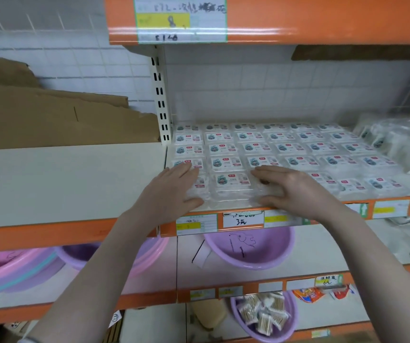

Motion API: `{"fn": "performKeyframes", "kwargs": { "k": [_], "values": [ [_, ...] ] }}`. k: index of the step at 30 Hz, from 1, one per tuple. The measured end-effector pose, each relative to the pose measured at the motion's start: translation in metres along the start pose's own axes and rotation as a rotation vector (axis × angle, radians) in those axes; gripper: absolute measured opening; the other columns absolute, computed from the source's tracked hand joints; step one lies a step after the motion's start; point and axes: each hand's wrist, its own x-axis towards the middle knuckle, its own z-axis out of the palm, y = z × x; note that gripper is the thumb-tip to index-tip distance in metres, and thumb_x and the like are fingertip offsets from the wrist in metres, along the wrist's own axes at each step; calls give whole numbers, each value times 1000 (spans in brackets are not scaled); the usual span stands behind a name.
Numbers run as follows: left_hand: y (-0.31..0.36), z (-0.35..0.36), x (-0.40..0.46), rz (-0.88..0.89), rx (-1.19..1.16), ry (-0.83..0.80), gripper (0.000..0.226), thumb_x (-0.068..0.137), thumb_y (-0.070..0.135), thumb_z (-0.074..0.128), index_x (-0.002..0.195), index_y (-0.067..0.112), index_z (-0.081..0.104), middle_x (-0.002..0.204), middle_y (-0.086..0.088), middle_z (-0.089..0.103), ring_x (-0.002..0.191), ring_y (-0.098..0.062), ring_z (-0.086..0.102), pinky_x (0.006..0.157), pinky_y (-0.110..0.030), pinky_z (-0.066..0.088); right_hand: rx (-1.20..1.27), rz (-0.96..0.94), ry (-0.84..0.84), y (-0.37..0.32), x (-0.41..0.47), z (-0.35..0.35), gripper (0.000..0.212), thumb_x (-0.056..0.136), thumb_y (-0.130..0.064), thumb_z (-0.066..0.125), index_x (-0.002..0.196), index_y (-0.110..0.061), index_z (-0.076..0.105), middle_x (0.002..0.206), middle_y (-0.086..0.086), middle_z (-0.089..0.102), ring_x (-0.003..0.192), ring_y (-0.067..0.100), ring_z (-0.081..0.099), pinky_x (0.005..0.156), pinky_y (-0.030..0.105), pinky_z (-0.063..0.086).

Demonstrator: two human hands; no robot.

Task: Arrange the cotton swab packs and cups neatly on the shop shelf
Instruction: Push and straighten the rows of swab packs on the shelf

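Observation:
Clear cotton swab packs (268,149) with white labels lie flat in neat rows on the shop shelf (223,206). My left hand (171,191) rests flat, fingers apart, on the front-left packs. My right hand (295,189) lies flat, fingers spread, on the packs just right of a front-row pack (232,184) that sits between both hands. Neither hand grips anything. No cups are visible.
Loose plastic bags (397,142) pile at the shelf's right. Cardboard (50,115) leans at the back of the left shelf (62,181). Purple basins (251,248) and pink basins (13,271) sit below. A lower basin holds bagged swabs (263,315). Price tags (242,219) line the orange edge.

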Motion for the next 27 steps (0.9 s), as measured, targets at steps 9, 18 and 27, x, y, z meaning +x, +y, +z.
{"fn": "performKeyframes", "kwargs": {
  "k": [9,18,27],
  "values": [
    [25,5,27,79,7,-90,74,90,43,55,149,17,18,157,-2,12,145,-16,8,114,-25,6,-153,70,-80,23,-9,-13,57,76,-14,74,130,-24,55,139,-7,49,127,14,47,100,21,31],
    [23,13,31,84,71,-151,74,94,46,45,150,17,7,158,-2,6,145,-15,7,118,-30,7,-200,40,-51,28,-3,-7,58,78,-11,72,132,-23,53,140,-4,48,125,19,49,100,27,37],
    [32,3,34,59,20,-191,81,89,55,48,150,17,11,158,-1,8,144,-15,8,115,-27,5,-109,111,-78,42,-21,-32,63,75,-16,76,133,-18,51,140,-4,48,120,17,52,94,19,32]
  ]
}}
